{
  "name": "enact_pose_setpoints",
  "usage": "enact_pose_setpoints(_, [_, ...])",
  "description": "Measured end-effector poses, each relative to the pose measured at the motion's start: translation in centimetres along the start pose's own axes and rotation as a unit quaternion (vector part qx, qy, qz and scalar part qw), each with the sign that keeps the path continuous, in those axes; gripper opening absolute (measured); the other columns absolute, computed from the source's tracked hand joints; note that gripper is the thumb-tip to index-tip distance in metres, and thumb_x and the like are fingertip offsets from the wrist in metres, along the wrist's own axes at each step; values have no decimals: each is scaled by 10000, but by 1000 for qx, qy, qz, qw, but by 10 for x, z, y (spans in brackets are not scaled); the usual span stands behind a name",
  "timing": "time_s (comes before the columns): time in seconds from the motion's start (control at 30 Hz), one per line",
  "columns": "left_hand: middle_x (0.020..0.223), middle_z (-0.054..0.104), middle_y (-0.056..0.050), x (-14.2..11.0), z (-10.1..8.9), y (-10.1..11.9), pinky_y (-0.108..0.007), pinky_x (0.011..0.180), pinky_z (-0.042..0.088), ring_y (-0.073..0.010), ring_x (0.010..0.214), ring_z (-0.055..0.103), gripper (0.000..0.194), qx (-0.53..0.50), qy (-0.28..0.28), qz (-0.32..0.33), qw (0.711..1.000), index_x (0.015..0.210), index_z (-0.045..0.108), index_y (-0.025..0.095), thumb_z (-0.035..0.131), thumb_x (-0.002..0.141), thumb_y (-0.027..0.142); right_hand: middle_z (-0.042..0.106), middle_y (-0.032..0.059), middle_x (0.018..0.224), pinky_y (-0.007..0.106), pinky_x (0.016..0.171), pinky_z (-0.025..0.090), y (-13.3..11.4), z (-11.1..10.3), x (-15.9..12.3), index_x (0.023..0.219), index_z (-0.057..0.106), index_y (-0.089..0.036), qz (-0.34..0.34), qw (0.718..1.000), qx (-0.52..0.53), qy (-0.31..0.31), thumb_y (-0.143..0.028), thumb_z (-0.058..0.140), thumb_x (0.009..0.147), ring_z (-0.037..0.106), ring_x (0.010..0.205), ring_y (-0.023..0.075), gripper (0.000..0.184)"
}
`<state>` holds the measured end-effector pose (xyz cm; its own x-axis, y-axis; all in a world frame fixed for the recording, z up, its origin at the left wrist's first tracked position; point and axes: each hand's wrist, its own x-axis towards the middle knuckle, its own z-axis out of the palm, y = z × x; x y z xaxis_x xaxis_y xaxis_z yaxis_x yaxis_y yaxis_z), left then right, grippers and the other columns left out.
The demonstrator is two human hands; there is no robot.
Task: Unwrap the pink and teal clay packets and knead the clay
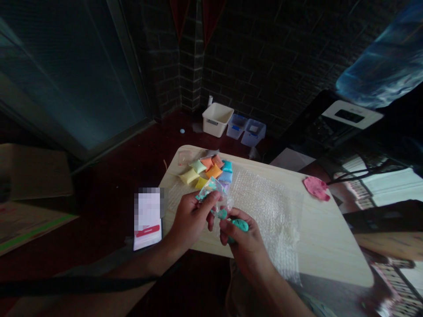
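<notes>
My left hand [198, 211] pinches a crinkled clear plastic packet [211, 189] with teal residue inside. Close to its lower right, my right hand [244, 237] is closed around a lump of teal modelling clay [240, 225]. A smaller teal bit [222, 214] shows at the packet's lower end, between the two hands. Just beyond the hands lie several small pillow-shaped packets of coloured clay, among them a yellow packet [189, 176], an orange packet [214, 171] and a blue packet [226, 177].
Bubble wrap [264, 207] covers much of the wooden table [340, 246]. A flattened pink piece [316, 188] rests at the table's right end. A lit phone [148, 237] stands left of the table. Behind it are a white bin [216, 121] and clear boxes [254, 132] on the floor.
</notes>
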<state>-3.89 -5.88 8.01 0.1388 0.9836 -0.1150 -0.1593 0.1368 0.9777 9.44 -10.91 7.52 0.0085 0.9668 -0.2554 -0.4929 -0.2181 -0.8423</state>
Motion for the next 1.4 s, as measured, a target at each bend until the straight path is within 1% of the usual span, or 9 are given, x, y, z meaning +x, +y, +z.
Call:
enact_pose_setpoints(0.1, [546, 592, 29, 2, -1, 0, -189, 368, 397, -84, 379, 510, 412, -22, 1, -11, 1000, 776, 708, 138, 705, 879, 537, 653, -7, 702, 207, 504, 395, 2, -2, 0, 901, 800, -200, -10, 999, -29, -20, -265, 875, 751, 510, 534, 81, 179])
enact_pose_setpoints(0.23, [544, 571, 38, 2, -2, -2, -182, 360, 394, -82, 377, 523, 400, -26, -5, -17, 1000, 743, 709, 145, 714, 873, 524, 661, -9, 682, 212, 511, 409, 6, -7, 1, 838, 806, -216, -32, 997, -62, -27, -264, 840, 815, 526, 542, 88, 63])
enact_pose_setpoints(0.4, [537, 562, 44, 2, -1, -3, -179, 362, 407, -83, 382, 528, 384, -25, -5, -21, 999, 797, 739, 142, 715, 872, 518, 635, -22, 605, 209, 519, 421, 8, -10, 1, 748, 776, -196, -44, 990, -128, -26, -223, 836, 817, 517, 534, 91, 94])
enact_pose_setpoints(0.6, [554, 600, 26, 1, 1, -4, -193, 353, 412, -94, 388, 533, 389, -55, -12, -56, 997, 742, 695, 139, 755, 838, 511, 659, -12, 667, 201, 499, 405, 2, -7, -1, 742, 769, -190, -10, 997, -50, -51, -272, 856, 797, 516, 515, 78, 131])
enact_pose_setpoints(0.73, [574, 596, 29, 3, 1, -4, -189, 350, 413, -90, 398, 529, 384, -87, -13, -78, 993, 748, 695, 138, 773, 823, 506, 671, 2, 674, 210, 492, 408, -2, -5, -1, 731, 773, -180, 3, 998, -39, -52, -294, 866, 783, 523, 513, 86, 156])
enact_pose_setpoints(0.97, [586, 606, 25, 4, 0, -2, -188, 350, 419, -80, 388, 528, 409, -100, -11, -82, 992, 744, 683, 127, 785, 809, 517, 696, 3, 682, 228, 511, 442, 2, -9, 0, 881, 811, -212, -22, 998, -59, -21, -275, 871, 786, 546, 535, 102, 128])
enact_pose_setpoints(1.1, [573, 594, 36, 4, 0, -1, -185, 344, 418, -77, 378, 523, 394, -114, -19, -92, 989, 745, 682, 129, 800, 796, 502, 705, -4, 665, 227, 509, 443, 5, -12, 0, 873, 814, -234, -47, 997, -55, 0, -268, 876, 788, 575, 533, 105, 110])
enact_pose_setpoints(1.27, [557, 608, 30, 3, 2, -1, -175, 343, 409, -73, 379, 506, 369, -150, -41, -137, 978, 773, 688, 131, 789, 813, 484, 720, 6, 710, 237, 509, 447, 2, -12, -2, 870, 821, -247, -63, 996, -65, -10, -286, 856, 816, 589, 546, 112, 76])
enact_pose_setpoints(1.4, [544, 619, 14, 1, 2, -2, -170, 358, 407, -75, 390, 503, 347, -173, -76, -167, 968, 771, 677, 135, 770, 833, 463, 681, 1, 658, 249, 522, 460, -4, -10, -4, 854, 819, -241, -99, 985, -139, -22, -302, 805, 866, 581, 549, 122, 65])
